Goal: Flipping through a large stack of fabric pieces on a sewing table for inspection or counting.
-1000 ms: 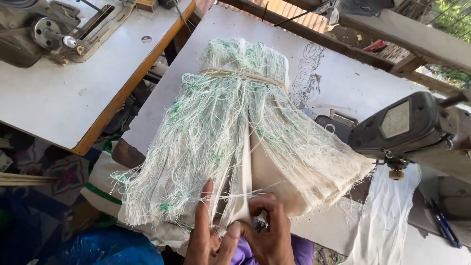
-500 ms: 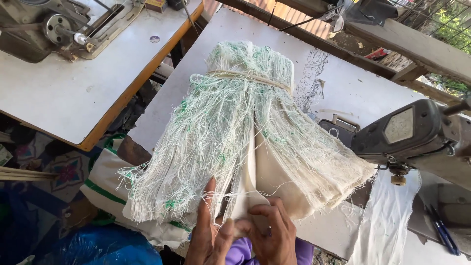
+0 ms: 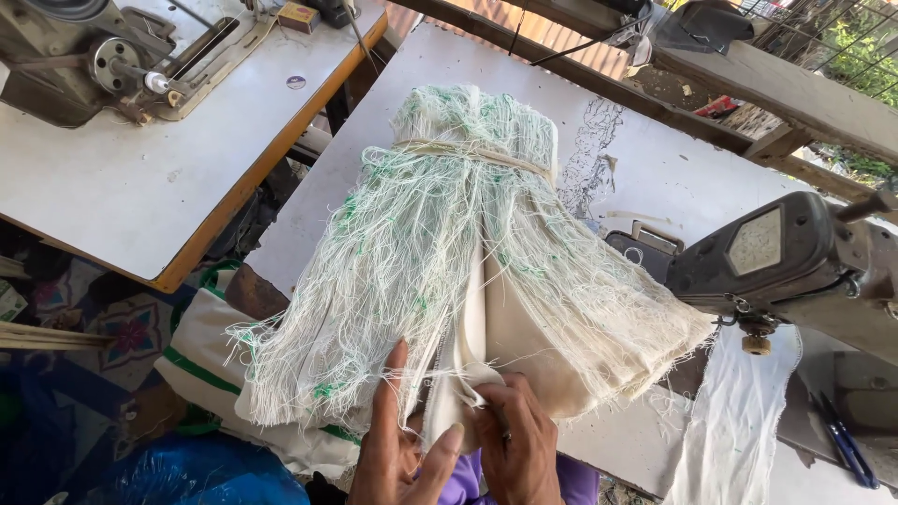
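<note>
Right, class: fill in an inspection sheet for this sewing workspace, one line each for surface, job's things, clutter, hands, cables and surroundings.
Surface: white sewing table, worn, with a scuffed grey patch behind the bundle.
Job's things: tied bundle of frayed cream fabric pieces with loose white and green threads, bound by a band near the top; it lies on the table, with its lower edge overhanging.
Clutter: white cloth strip hanging off the table edge; blue-handled scissors at the right.
Hands: left hand flat against the bundle's lower edge; right hand, fingers pinching a fabric layer.
Cables: dark cable along the far beam.
Surroundings: grey sewing machine on the right; second machine on the neighbouring orange-edged table.
</note>
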